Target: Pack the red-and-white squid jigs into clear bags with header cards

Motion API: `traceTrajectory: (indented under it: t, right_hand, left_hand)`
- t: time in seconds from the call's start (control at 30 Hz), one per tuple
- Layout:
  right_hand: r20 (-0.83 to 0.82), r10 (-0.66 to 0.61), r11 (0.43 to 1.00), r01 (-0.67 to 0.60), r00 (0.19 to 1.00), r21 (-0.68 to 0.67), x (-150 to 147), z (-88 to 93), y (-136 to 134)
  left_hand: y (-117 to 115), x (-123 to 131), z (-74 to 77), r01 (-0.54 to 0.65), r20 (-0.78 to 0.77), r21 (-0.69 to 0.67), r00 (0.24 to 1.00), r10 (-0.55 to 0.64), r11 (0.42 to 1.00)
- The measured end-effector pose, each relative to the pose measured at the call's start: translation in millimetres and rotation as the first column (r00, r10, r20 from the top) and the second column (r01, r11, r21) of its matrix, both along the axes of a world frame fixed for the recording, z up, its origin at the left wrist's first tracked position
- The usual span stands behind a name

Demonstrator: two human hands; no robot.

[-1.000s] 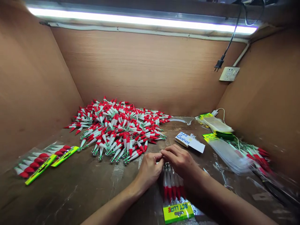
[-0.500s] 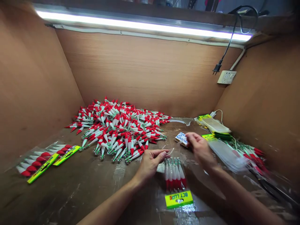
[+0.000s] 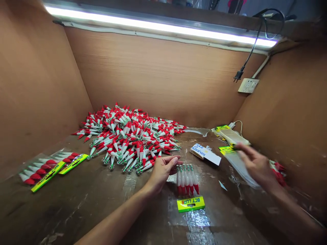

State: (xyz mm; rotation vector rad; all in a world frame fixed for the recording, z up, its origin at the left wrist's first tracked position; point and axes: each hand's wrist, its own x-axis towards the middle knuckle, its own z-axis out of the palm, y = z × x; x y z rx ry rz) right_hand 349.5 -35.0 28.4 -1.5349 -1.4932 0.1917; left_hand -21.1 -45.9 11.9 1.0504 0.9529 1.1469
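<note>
A clear plastic bag of squid jigs (image 3: 187, 180), white with red ends, lies in front of me with its yellow BCT LURE header (image 3: 190, 203) towards me. My left hand (image 3: 163, 170) is closed, thumb and fingers pinching at the bag's far edge beside the metal hooks. My right hand (image 3: 258, 168) is smeared by motion over a stack of flat clear bags (image 3: 241, 170) with yellow headers. Whether its fingers hold anything cannot be made out. A large heap of loose red-and-white squid jigs (image 3: 133, 136) lies beyond my left hand.
Two filled bags (image 3: 48, 170) lie at the left. A handwritten card (image 3: 204, 153) sits between heap and stacks. Behind the right hand are more bags (image 3: 230, 134) and red-tipped jigs (image 3: 278, 170). Brown panels enclose the table; a plug (image 3: 238, 75) hangs near the socket (image 3: 248, 85).
My right hand has swung right from beside the card to the bag stack, uncovering the card. The thin clear strip near my left fingers is gone from there. My left hand stays at the bag.
</note>
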Motion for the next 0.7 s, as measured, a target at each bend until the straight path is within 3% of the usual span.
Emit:
traceTrajectory:
  t: [0.03, 0.1, 0.17, 0.23, 0.3, 0.4, 0.7]
  right_hand:
    - [-0.094, 0.168, 0.974, -0.180, 0.981, -0.137, -21, -4.6, 2]
    - [-0.308, 0.428, 0.813, -0.510, 0.850, -0.281, -67, -11.0, 6]
    - [-0.409, 0.558, 0.659, -0.685, 0.722, -0.311, -112, -13.4, 13]
    - [-0.430, 0.621, 0.585, -0.753, 0.655, -0.302, -147, -13.6, 21]
    - [-0.446, 0.632, 0.576, -0.769, 0.634, -0.276, -169, -14.4, 28]
    - [-0.454, 0.625, 0.601, -0.762, 0.635, -0.239, -180, -18.6, 31]
    - [-0.094, 0.734, 0.664, -0.739, 0.673, -0.115, -163, -31.4, 31]
  left_hand:
    - [0, 1, 0.3, 0.008, -0.008, 0.002, 1.000, -0.008, 1.000]
    - [1, 2, 0.1, 0.031, -0.024, 0.015, 0.999, -0.031, 0.999]
    - [3, 1, -0.8, 0.058, -0.047, 0.034, 0.997, -0.056, 0.998]
    - [4, -2, -1.7, 0.087, -0.079, 0.049, 0.993, -0.083, 0.995]
    - [7, -8, -2.7, 0.126, -0.130, 0.070, 0.985, -0.117, 0.989]
    - [13, -17, -5.6, 0.166, -0.275, 0.131, 0.953, -0.125, 0.977]
    - [34, -28, -16.5, 0.201, -0.491, 0.280, 0.870, -0.040, 0.939]
